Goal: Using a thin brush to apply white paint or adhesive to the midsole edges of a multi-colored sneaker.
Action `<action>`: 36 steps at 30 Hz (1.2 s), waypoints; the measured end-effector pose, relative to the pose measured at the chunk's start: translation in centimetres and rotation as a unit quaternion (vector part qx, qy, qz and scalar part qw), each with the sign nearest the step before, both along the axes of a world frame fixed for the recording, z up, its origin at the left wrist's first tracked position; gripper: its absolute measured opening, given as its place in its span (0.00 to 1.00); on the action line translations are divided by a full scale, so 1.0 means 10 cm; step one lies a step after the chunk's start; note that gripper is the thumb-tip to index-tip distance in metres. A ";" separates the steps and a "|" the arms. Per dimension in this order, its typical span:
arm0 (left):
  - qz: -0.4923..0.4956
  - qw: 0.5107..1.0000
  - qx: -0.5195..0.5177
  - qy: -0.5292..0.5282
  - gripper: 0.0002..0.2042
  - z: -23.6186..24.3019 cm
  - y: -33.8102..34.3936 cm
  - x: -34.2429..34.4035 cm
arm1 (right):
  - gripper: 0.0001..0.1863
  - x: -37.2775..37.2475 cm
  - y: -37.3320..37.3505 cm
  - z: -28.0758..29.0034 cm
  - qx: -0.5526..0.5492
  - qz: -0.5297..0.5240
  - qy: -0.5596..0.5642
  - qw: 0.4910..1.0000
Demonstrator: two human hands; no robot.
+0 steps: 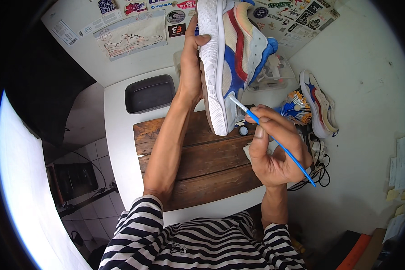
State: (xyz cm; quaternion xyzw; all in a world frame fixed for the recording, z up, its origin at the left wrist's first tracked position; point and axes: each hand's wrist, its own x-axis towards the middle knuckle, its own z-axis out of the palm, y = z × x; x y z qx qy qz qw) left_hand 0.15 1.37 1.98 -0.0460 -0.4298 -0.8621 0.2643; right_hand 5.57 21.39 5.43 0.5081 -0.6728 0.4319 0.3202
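My left hand [191,72] is closed on a white, cream, blue and red sneaker [234,54], held up with its white sole toward the left. My right hand [274,153] grips a slim blue-handled paintbrush [287,154]; the bristles are at the shoe's lower end, beside a blue panel, and seem to touch it. Beneath the shoe lie a dark wooden board [193,162] and a small round pot [243,130].
A dark empty tray [149,94] sits back left. At right are a fan of brushes [297,108], another sneaker [317,103] and tangled cables [317,175]. A clear container [279,69] stands behind the held shoe, before a stickered wall [130,40].
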 end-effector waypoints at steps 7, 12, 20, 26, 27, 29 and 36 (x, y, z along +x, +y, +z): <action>-0.001 1.000 0.011 0.008 0.40 0.00 -0.01 0.00 | 0.07 -0.02 0.00 -0.03 -0.016 0.001 0.015 1.000; -0.008 1.000 0.000 0.018 0.40 -0.04 -0.04 -0.03 | 0.08 0.03 -0.03 -0.03 -0.018 0.004 0.003 1.000; -0.005 1.000 -0.009 0.023 0.40 -0.02 -0.02 -0.02 | 0.10 -0.02 -0.01 -0.08 -0.040 -0.019 0.009 0.999; -0.001 1.000 -0.009 0.006 0.41 0.00 -0.01 0.00 | 0.10 0.04 -0.01 -0.03 -0.022 0.003 -0.004 1.000; -0.002 1.000 -0.009 0.006 0.41 0.00 0.00 0.00 | 0.10 0.03 0.00 -0.03 -0.022 0.002 -0.004 1.000; -0.007 1.000 -0.001 0.013 0.41 -0.01 0.01 -0.02 | 0.10 0.00 -0.01 -0.05 -0.032 -0.004 0.006 0.999; -0.016 1.000 0.002 0.002 0.42 -0.02 0.00 -0.01 | 0.07 0.06 0.02 0.03 0.005 0.013 0.013 1.000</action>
